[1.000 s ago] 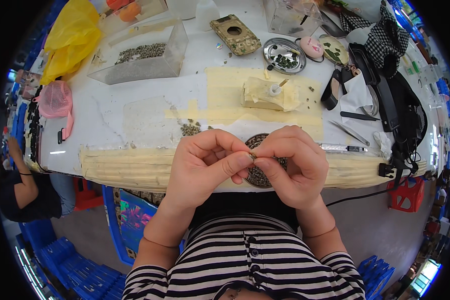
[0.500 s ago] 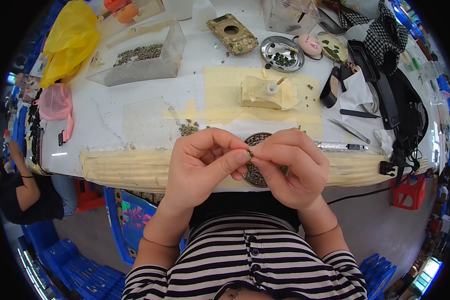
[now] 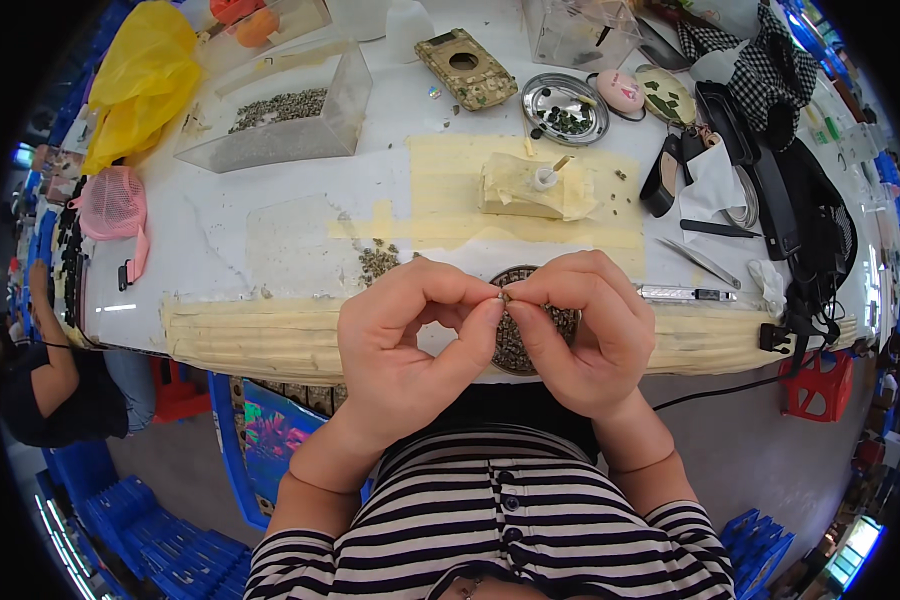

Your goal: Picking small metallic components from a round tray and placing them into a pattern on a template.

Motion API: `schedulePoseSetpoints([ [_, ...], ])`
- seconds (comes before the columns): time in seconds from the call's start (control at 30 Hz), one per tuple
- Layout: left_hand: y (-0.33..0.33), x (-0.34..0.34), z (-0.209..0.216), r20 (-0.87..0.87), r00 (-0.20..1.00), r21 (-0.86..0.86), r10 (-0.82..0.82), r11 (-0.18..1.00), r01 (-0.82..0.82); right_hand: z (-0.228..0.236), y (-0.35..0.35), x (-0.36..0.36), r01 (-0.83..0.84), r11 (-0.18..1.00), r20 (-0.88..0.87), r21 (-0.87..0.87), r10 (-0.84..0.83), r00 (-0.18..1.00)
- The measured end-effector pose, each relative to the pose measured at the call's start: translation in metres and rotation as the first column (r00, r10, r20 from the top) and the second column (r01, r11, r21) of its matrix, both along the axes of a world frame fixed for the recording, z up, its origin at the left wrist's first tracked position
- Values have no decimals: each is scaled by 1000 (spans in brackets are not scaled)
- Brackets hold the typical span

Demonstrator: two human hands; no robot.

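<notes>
My left hand (image 3: 410,335) and my right hand (image 3: 592,330) meet over the table's near edge. Thumb and forefinger of each are pinched together on one tiny greenish-brown part (image 3: 505,298), mostly covered by the fingertips; its exact kind is too small to make out. Right below them stands a round dish (image 3: 511,271) full of similar small parts, partly hidden by my hands. A loose little heap of such parts (image 3: 378,262) lies just beyond my left hand. Farther off is a tape-wrapped block (image 3: 515,208) with a small white pot and a stick in it.
A clear bin (image 3: 270,150) of small parts stands at the far left, near a yellow bag (image 3: 140,80) and a pink mesh strainer (image 3: 110,205). A camouflage tank-hull model piece (image 3: 485,85) and a metal dish (image 3: 602,120) lie farther back. Tweezers (image 3: 700,262) and a utility knife (image 3: 685,293) lie right.
My left hand's curled fingers have opened into a rounder pinch, and both hands' fingertips have drawn slightly up around the tiny part. At the far left, another person's arm has shifted.
</notes>
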State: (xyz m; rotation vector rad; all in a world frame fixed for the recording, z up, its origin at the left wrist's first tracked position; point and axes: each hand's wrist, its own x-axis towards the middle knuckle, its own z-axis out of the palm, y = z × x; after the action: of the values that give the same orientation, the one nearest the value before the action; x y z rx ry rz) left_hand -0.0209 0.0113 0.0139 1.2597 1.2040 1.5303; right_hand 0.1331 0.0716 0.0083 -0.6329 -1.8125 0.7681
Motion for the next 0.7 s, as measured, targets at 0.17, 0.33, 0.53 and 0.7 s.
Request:
schedulePoseSetpoints([
  [0.17, 1, -1, 0, -47, 999, 52, 13, 999, -11, 1, -1, 0, -14, 1000, -6, -12, 14, 1000],
  [0.33, 4, -4, 3, -218, 975, 102, 48, 994, -26, 1, 1, 0, -30, 999, 40, 24, 30, 999],
  [0.53, 3, -9, 4, -276, 960, 103, 40, 995, -12, 0, 2, 0, -58, 998, 60, 15, 57, 997],
  [0.7, 4, -10, 4, -354, 933, 174, 69, 985, -7, 0, 1, -1, -40, 999, 72, 30, 38, 997],
])
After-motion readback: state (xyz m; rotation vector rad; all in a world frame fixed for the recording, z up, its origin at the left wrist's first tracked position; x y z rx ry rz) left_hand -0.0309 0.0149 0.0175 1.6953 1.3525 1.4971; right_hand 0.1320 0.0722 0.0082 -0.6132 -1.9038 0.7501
